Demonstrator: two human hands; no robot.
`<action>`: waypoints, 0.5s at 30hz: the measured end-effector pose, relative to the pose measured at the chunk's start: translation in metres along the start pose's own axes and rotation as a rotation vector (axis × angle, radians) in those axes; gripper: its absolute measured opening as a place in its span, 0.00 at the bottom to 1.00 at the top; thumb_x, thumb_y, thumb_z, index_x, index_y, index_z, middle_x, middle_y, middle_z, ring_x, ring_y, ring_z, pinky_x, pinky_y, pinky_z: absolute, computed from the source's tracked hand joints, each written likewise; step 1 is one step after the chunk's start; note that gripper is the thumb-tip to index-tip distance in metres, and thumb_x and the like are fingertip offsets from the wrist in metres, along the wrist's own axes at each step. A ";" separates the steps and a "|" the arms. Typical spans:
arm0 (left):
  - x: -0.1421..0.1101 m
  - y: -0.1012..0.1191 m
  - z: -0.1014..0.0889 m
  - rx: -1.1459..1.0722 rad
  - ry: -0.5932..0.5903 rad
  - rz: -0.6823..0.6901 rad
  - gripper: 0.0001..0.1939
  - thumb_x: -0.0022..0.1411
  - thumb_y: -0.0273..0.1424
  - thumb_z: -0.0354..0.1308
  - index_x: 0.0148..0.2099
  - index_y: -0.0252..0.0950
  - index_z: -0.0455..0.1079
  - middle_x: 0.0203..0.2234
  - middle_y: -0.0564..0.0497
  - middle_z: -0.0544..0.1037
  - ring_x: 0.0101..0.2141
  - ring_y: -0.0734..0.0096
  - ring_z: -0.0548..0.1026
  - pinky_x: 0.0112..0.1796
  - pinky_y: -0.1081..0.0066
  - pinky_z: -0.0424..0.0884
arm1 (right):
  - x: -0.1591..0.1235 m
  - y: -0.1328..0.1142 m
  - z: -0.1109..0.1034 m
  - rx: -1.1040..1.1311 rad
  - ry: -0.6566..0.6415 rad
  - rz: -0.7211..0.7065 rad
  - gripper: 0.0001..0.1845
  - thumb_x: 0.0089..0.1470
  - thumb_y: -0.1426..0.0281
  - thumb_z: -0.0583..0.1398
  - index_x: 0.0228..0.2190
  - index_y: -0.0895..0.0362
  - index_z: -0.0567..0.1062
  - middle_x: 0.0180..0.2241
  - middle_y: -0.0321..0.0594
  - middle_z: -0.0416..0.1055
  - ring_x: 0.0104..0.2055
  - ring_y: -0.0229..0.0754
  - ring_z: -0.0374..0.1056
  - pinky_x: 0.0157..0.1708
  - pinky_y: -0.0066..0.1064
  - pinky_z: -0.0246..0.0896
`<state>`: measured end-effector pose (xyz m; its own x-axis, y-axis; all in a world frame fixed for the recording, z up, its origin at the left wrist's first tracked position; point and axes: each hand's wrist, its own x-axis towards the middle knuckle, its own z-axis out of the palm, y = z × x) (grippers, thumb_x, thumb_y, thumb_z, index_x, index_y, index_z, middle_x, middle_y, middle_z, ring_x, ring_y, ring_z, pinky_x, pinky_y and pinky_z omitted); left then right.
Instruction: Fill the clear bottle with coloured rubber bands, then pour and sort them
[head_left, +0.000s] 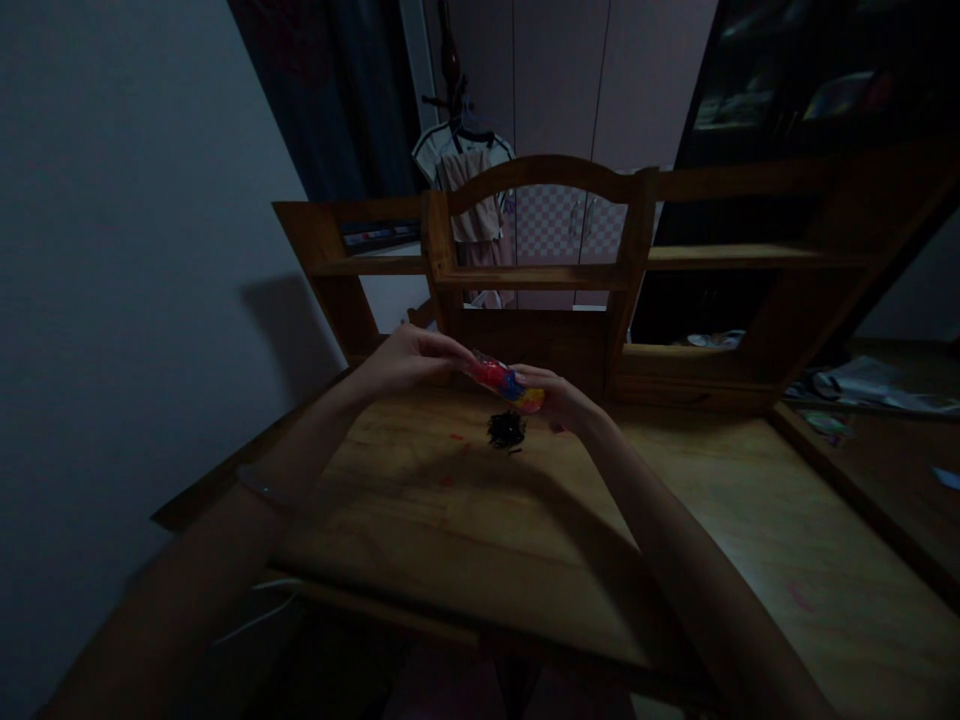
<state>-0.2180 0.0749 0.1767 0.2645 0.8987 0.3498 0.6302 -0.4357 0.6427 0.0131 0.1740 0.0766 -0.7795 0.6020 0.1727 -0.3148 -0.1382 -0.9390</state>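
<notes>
So the packet point(506, 384), a red, blue and yellow thing in what's looking like clear plastic, is being held up above the table point(420, 530). Left hand point(412, 358) is pinching the red end, fingers narrowed down on it; right hand point(566, 400) is gripping the yellow end, though I can't tell how tightly since its thumb isn't showing. My read: this is a two-handed handling step, and I can't tell anything finer than that. Any next move would be calling for one hand keeping its end steady while the other is doing the fiddly part.

Below it, a black pile point(506, 430) of small bits is sitting on the wood, with orange-red scraps point(447, 481) lying to its left, so I'd be staying high there. Something pink point(558, 427) is showing just under the right hand, too small to name. Further out, a wooden shelf unit point(532, 277) is standing along the back edge, and the wall point(150, 250) is boxing in the left side. The front edge is running under both arms. The roomiest stretch is opening out on the right.
</notes>
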 end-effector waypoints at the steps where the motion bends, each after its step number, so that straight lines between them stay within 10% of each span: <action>1: 0.000 -0.001 0.002 0.008 0.048 0.038 0.12 0.55 0.38 0.64 0.38 0.35 0.80 0.35 0.48 0.82 0.38 0.64 0.79 0.42 0.68 0.73 | 0.000 0.001 0.002 0.010 -0.010 0.003 0.19 0.45 0.64 0.68 0.41 0.53 0.79 0.40 0.38 0.76 0.37 0.39 0.70 0.37 0.28 0.67; 10: -0.007 0.008 0.007 0.122 0.320 0.075 0.14 0.52 0.40 0.66 0.35 0.35 0.75 0.30 0.51 0.79 0.33 0.70 0.76 0.36 0.73 0.70 | -0.001 0.002 0.013 0.053 -0.064 0.047 0.22 0.46 0.61 0.67 0.44 0.53 0.78 0.41 0.40 0.75 0.35 0.40 0.69 0.33 0.27 0.67; 13: -0.009 -0.026 0.014 0.153 0.500 -0.023 0.16 0.58 0.43 0.60 0.40 0.36 0.74 0.35 0.50 0.80 0.36 0.68 0.76 0.39 0.72 0.69 | -0.002 -0.001 0.010 0.024 -0.038 0.021 0.21 0.47 0.61 0.67 0.43 0.54 0.78 0.41 0.41 0.76 0.36 0.40 0.69 0.32 0.26 0.66; 15: -0.015 -0.062 0.027 0.242 0.377 -0.183 0.16 0.61 0.43 0.55 0.40 0.36 0.74 0.33 0.49 0.80 0.35 0.67 0.76 0.38 0.72 0.68 | -0.002 -0.003 0.007 0.017 -0.012 -0.010 0.19 0.47 0.61 0.66 0.42 0.54 0.78 0.41 0.40 0.76 0.36 0.40 0.70 0.33 0.26 0.66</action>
<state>-0.2414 0.0904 0.1130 -0.1209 0.8592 0.4972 0.8054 -0.2080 0.5551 0.0114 0.1677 0.0808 -0.7828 0.5940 0.1853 -0.3315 -0.1460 -0.9321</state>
